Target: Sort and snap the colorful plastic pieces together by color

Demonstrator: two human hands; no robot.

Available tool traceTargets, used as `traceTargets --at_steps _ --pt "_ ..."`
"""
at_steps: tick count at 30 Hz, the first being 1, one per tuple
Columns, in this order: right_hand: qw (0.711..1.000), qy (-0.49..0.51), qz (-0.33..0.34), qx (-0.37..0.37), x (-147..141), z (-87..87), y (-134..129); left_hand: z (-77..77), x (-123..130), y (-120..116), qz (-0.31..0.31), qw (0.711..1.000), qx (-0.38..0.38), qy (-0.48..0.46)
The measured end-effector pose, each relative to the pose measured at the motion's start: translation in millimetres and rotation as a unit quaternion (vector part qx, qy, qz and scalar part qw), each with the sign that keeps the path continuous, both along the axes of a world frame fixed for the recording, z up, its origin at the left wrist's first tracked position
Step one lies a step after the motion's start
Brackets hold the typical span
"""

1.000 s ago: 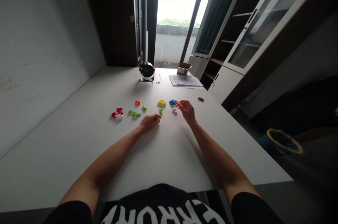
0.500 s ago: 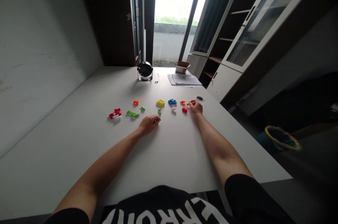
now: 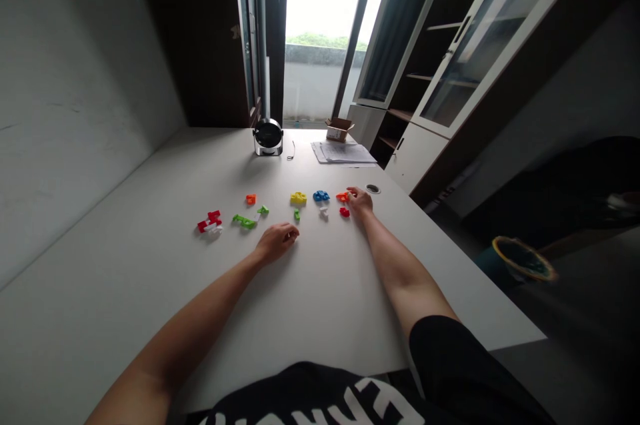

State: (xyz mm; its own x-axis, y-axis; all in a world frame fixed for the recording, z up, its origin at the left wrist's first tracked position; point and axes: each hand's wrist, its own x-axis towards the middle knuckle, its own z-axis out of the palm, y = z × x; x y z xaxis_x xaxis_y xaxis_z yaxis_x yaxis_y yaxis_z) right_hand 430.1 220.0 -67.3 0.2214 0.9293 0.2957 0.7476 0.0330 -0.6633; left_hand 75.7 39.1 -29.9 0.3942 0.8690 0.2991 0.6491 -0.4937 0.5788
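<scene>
My right hand [image 3: 360, 201] is at the right end of a row of small plastic pieces. Its fingers are closed on an orange piece, lying against the orange pieces [image 3: 342, 197] beside the fingertips. Just below them sits a red piece [image 3: 345, 212]. My left hand [image 3: 279, 241] rests on the table with loosely curled fingers, and nothing shows in it. Nearest to it is a small green piece [image 3: 297, 215], with a yellow cluster [image 3: 299, 198] behind. A blue cluster [image 3: 321, 196] and a white piece [image 3: 324, 213] lie between the hands.
On the left of the white table [image 3: 300, 305] are a red cluster [image 3: 210, 221], green pieces [image 3: 245, 221] and an orange piece [image 3: 251, 199]. Farther back stand a round black device [image 3: 268, 137], papers [image 3: 345, 153] and a cardboard box [image 3: 339, 129]. A cable hole [image 3: 373, 189] lies beyond my right hand.
My right hand has brought its orange piece left, up against the other orange piece. My left hand stays near the same spot. The whole view has shifted slightly.
</scene>
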Motion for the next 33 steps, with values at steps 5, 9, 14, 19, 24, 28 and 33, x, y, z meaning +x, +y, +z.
traceTargets --at_steps 5,9,14,19,24,28,33 --pt "0.998 0.017 -0.042 0.033 -0.5 -4.5 -8.2 0.9 0.1 -0.8 0.006 1.0 -0.005 0.004" --pt "0.998 -0.026 -0.037 0.041 -7.9 -7.6 -17.5 2.2 -0.1 -1.6 0.005 1.0 -0.007 0.006" --pt "0.996 -0.075 -0.004 0.046 -13.0 -5.1 -20.1 3.9 0.1 -1.7 0.008 1.0 -0.005 0.004" --pt "0.997 -0.057 0.023 0.036 -11.3 -2.5 -18.6 3.7 0.3 -1.7 0.01 1.0 -0.01 0.004" --pt "0.997 -0.022 0.043 0.054 -10.8 -1.8 -20.7 1.6 0.0 -0.6 0.005 1.0 -0.006 -0.001" --pt "0.996 -0.022 0.05 0.066 -10.7 0.5 -25.7 1.6 -0.5 -0.3 0.007 1.0 -0.006 0.001" --pt "0.996 -0.027 0.072 0.054 -13.3 2.3 -29.5 3.7 -0.6 -1.4 0.008 1.0 -0.01 0.003"
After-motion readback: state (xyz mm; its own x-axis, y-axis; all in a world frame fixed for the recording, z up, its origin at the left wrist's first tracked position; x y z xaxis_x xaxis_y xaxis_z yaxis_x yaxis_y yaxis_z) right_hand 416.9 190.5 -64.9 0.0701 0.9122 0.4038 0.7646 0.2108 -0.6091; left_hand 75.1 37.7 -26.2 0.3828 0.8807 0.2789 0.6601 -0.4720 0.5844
